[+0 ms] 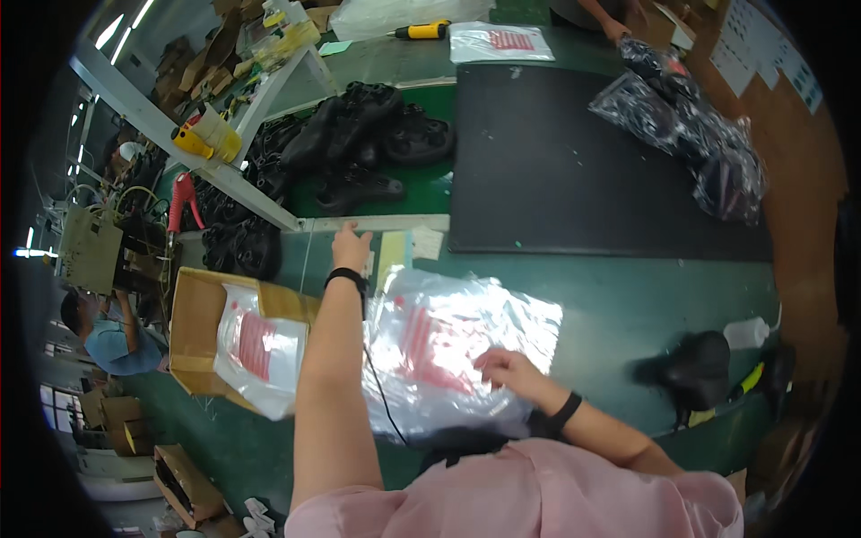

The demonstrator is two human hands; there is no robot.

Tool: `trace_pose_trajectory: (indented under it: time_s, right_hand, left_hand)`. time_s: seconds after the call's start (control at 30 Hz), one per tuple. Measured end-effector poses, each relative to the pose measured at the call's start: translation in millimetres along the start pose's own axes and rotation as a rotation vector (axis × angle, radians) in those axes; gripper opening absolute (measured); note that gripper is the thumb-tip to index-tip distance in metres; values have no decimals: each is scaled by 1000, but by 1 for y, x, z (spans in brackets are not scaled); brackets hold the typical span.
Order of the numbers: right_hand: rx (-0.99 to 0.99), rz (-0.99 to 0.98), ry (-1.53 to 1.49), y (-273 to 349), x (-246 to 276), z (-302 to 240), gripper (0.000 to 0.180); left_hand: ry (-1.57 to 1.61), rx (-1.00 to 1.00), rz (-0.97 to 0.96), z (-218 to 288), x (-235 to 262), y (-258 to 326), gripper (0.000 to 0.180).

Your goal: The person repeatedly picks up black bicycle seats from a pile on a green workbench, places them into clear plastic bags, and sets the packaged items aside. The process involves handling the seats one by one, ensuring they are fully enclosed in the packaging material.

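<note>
My left hand (pixel 352 247) reaches forward to the pale ledge at the green table's edge, fingers apart with nothing visible in them. Beside it lie a yellowish paper strip (pixel 394 253) and a small pale paper (pixel 427 242). My right hand (pixel 509 368) is over a stack of clear plastic bags (pixel 430 341) with red print, its fingers loosely bent and apart; whether they touch the top bag is hard to tell. Beyond my left hand is a heap of black moulded pieces (pixel 350 134) with holes. Both wrists wear black bands, and a thin black cable hangs from the left one.
Left of my arm stands a cardboard box (pixel 199 332) holding printed bags. A black mat (pixel 565 161) covers the far table, with plastic-wrapped dark items (pixel 691 125) near another person's hand (pixel 615 30). A black saddle-like part (pixel 697 369), white bottle (pixel 746 333) and red air gun (pixel 183 199) are nearby.
</note>
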State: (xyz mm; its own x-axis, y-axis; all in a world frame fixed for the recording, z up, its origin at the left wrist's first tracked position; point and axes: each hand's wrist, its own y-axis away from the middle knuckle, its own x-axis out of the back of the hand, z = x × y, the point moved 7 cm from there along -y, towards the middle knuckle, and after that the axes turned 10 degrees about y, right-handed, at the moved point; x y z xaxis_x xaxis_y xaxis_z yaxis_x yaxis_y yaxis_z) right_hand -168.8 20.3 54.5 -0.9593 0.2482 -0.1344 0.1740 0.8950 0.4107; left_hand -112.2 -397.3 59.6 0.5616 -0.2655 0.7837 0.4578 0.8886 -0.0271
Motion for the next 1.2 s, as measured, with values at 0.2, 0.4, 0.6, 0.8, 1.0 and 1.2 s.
trace_pose_trajectory:
  time_s: [0.2,0.4,0.6,0.8,1.0,1.2]
  right_hand:
    - [-195,69,14,-16,-25,52,18]
    - [-231,331,495,-18,12,19,26]
    - [386,550,1131,-59,16,-167,95]
    - [115,355,744,-37,21,-75,121]
    - [-71,-106,-803,61,-9,-17,62]
    - [98,-400,-1033,135,-5,-14,63]
  left_hand:
    - [-340,-135,206,6,-5,-119,63]
    - [-307,-462,3,27,11,-115,34]
    - [42,-711,-271,134,25,61,18]
    - [-20,-820,-427,209,24,199,26]
    - [399,-866,-346,244,62,273,100]
    - [340,-692,-377,260,28,301,122]
